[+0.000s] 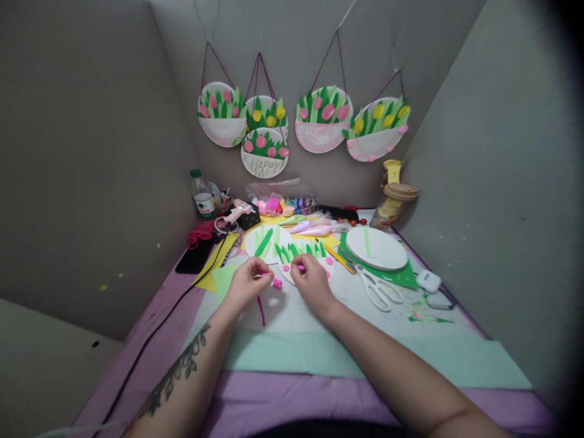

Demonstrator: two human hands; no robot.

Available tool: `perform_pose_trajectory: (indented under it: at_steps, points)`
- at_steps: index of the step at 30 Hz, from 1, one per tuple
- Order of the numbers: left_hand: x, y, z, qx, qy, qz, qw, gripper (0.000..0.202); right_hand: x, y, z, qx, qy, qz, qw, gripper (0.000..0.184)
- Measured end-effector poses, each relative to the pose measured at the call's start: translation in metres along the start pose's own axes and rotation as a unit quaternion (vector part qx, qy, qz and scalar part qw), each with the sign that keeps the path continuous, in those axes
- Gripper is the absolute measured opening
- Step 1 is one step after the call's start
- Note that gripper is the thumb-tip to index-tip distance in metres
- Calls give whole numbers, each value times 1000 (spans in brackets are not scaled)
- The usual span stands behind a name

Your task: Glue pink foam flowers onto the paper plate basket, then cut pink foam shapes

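My left hand is closed in a pinch on a thin pink strand that hangs down from it toward me. My right hand is pinched on the other pink end of it, near a small pink bit at its fingertips. Both hands hover just in front of a half paper plate dressed with green paper leaves and small pink flowers. A loose pink flower piece lies on the sheet between my hands.
White scissors lie right of my hands, beside a stack of white paper plates on green paper. A pink glue gun, bottle, foam bits and a black cable sit left and behind. Several finished flower plates hang on the wall.
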State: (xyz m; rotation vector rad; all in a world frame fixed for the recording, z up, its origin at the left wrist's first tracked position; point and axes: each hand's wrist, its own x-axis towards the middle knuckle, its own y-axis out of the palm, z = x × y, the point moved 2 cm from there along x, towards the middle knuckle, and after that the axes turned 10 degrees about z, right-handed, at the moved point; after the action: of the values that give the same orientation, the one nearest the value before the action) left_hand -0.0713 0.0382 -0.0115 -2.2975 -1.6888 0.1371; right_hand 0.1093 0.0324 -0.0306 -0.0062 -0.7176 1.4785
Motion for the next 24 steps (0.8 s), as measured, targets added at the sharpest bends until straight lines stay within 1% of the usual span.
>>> perform_pose_trajectory:
  at_steps: [2, 3, 4, 5, 7, 8, 9, 11, 12, 13, 14, 15, 17, 19, 22, 24]
  points:
    - [2, -20, 8, 104, 2, -15, 994, 15, 8, -11, -11, 33, 49, -54, 997, 11]
    - [3, -31, 14, 174, -10, -23, 985, 15, 10, -15, -16, 47, 62, -63, 995, 12]
    - [3, -40, 19, 255, -41, -16, 966, 14, 12, -17, -20, 65, 72, -59, 994, 13]
    - [3, -48, 24, 307, -71, -2, 949, 13, 14, -18, -24, 87, 81, -45, 992, 14]
    - [3, -56, 29, 356, -96, 10, 929, 14, 13, -13, -29, 143, 108, -9, 984, 15]
    - [3, -55, 28, 358, -87, 9, 930, 15, 11, -9, -30, 171, 123, 4, 978, 16]
    - [3, -51, 24, 346, -68, 4, 936, 16, 9, -5, -29, 194, 135, 12, 972, 17]
    - [3, -36, 16, 282, -32, -2, 959, 16, 5, 2, -24, 222, 144, 25, 964, 17]
    - [2, -27, 12, 222, -29, 3, 975, 17, 3, 5, -20, 230, 139, 33, 963, 17]
    - [2, -16, 9, 150, -40, 14, 988, 20, 1, 7, -15, 237, 127, 40, 962, 17]
    - [1, -6, 8, 76, -58, 33, 995, 25, -1, 9, -9, 244, 111, 45, 962, 17]
    - [1, 4, 7, 5, -79, 47, 996, 31, -3, 11, -4, 253, 91, 48, 962, 17]
    - [-1, 18, 7, -109, -110, 73, 985, 39, -7, 14, 4, 269, 49, 50, 961, 18]
    - [-2, 27, 9, -189, -123, 97, 969, 41, -11, 17, 10, 272, 14, 62, 960, 19]
    - [-3, 32, 14, -266, -120, 131, 948, 38, -15, 20, 14, 237, -14, 88, 967, 21]
    - [-3, 34, 16, -300, -113, 135, 937, 36, -17, 20, 15, 189, -22, 93, 977, 24]
